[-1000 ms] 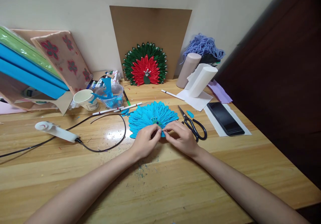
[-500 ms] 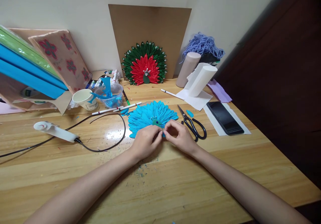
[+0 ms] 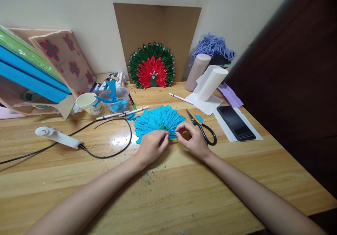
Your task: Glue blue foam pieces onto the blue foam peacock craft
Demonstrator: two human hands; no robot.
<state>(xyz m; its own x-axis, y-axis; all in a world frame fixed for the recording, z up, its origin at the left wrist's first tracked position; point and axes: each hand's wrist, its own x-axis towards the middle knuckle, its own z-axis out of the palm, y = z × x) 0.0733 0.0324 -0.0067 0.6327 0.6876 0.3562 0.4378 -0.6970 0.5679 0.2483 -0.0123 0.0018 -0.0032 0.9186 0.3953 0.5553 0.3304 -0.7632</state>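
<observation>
Lays the left hand [image 3: 153, 144] over the lower left edge of the blue paper peacock [image 3: 160, 117], with thumb and forefinger curled close together just below the green head [image 3: 165, 127]; cannot tell whether gripping anything there. Curls the right hand [image 3: 195, 141] into a ring at the lower right edge, with thumb and forefinger nearly meeting against it; cannot tell whether pinching or only touching. Has the peacock flat on the wooden table [image 3: 168, 200], between and beyond the fingers. Has black scissors [image 3: 204, 131] just right of the right fingers, partly behind the hand, with a phone [image 3: 236, 123] farther right. Shows a white device [image 3: 59, 138] well left of the left fingers and, well beyond both hands, a green-and-red peacock [image 3: 152, 70] before a brown board [image 3: 158, 24]
</observation>
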